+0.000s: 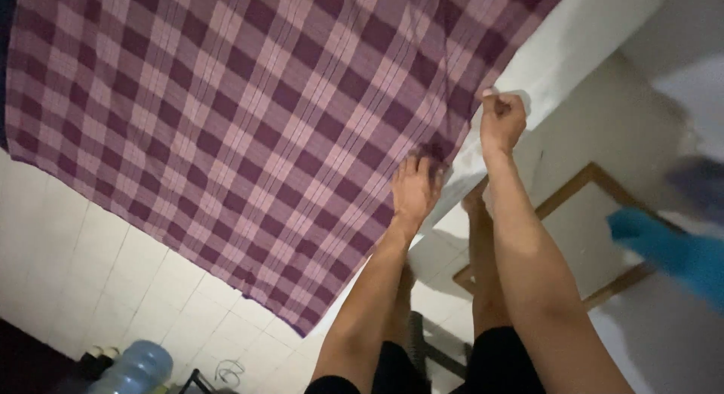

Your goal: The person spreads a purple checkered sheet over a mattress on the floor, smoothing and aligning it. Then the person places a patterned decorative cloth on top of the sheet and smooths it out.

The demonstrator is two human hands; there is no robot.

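A large purple and pink checked cloth lies spread flat over a white surface. My left hand rests palm down on the cloth near its right edge, fingers spread. My right hand is closed in a fist at the cloth's right edge, pinching the fabric there. Both forearms reach up from the bottom of the view.
White tiled floor lies below the cloth. A light blue water bottle stands at the bottom left. A blurred teal cloth hangs at the right, beside a wooden-framed panel. My legs and feet show under the arms.
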